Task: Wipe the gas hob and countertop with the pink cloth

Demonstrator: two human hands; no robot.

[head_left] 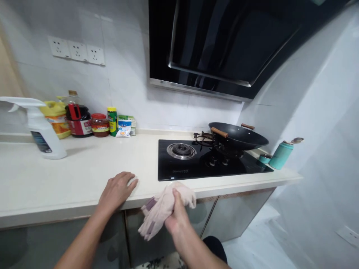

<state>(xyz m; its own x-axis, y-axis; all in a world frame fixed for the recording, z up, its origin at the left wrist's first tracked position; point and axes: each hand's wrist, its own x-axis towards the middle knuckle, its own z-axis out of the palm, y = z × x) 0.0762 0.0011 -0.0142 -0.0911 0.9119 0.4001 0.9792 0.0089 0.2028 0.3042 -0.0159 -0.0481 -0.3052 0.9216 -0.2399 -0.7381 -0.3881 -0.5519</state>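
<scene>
My right hand [177, 213] grips a pale pink cloth [160, 213] with darker stripes, its thumb lying over the bunched fabric. The cloth is at the counter's front edge, just in front of the black gas stove [193, 164], and one end hangs down. My left hand [119, 188] rests on the white countertop [84, 175] near the edge, left of the stove. Its fingers are slightly bent with the thumb apart, and it holds nothing. The stove's left burner [181, 150] is bare, while a black wok [241, 136] with wooden handles sits over the right side.
A white spray bottle [45, 130] stands at the left. Along the wall are a yellow jug [57, 119], a dark sauce bottle [79, 121], a red-lidded jar [100, 125] and small packets [124, 128]. A teal container [281, 155] stands right of the stove. A range hood [218, 45] hangs above.
</scene>
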